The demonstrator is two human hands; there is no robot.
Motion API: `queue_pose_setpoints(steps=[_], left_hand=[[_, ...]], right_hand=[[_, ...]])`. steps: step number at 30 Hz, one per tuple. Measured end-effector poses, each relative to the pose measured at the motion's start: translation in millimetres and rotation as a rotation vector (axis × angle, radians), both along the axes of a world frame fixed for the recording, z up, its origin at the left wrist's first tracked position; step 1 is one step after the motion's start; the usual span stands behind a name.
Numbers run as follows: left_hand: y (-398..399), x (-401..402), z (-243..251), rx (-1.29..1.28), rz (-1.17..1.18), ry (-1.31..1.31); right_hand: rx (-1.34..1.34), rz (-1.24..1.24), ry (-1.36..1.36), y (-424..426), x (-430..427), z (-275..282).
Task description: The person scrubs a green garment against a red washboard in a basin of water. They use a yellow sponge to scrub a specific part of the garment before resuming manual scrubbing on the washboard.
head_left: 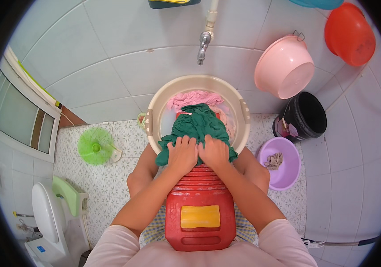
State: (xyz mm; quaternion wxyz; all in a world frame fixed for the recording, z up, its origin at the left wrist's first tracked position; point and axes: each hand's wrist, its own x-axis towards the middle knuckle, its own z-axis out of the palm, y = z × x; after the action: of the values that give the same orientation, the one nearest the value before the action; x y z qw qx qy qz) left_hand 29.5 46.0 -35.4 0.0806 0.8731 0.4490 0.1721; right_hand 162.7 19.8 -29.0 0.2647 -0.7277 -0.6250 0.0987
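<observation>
My left hand (183, 154) and my right hand (214, 152) lie side by side on a wet green cloth garment (198, 121), fingers curled into its near part. Under it is a red plastic washboard (200, 197), which slopes from my lap into a beige basin (199, 80). A yellow bar of soap (200, 216) rests on the board's near end. Beyond the green garment, pink cloth (195, 98) lies in the basin. The green cloth hides part of the board's ridges.
A metal tap (203, 48) juts from the tiled wall above the basin. On the right are a purple basin (283, 180) holding a small cloth, a black bucket (312, 115) and a hanging pink basin (287, 66). A green fan (96, 147) and a toilet (45, 213) stand left.
</observation>
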Motion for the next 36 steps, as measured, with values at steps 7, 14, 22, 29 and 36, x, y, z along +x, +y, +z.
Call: queue_pose_setpoints(steps=[7, 14, 22, 29, 36], left_hand=[[23, -23, -5, -0.206, -0.079, -0.291], [-24, -67, 21, -0.315, -0.197, -0.508], [-20, -50, 29, -0.244, 0.064, -0.218], [-1, -78, 19, -0.376, 0.113, -0.452], [-32, -61, 63, -0.401, 0.029, -0.667]], right_hand=[[-0.028, 0.082, 0.044, -2, 10, 6], [-0.154, 0.49, 0.1, -84, 26, 52], [-0.245, 0.104, 0.236, -86, 22, 26], [-0.156, 0.164, 0.039, -96, 12, 47], [0.126, 0.071, 0.159, -98, 9, 53]])
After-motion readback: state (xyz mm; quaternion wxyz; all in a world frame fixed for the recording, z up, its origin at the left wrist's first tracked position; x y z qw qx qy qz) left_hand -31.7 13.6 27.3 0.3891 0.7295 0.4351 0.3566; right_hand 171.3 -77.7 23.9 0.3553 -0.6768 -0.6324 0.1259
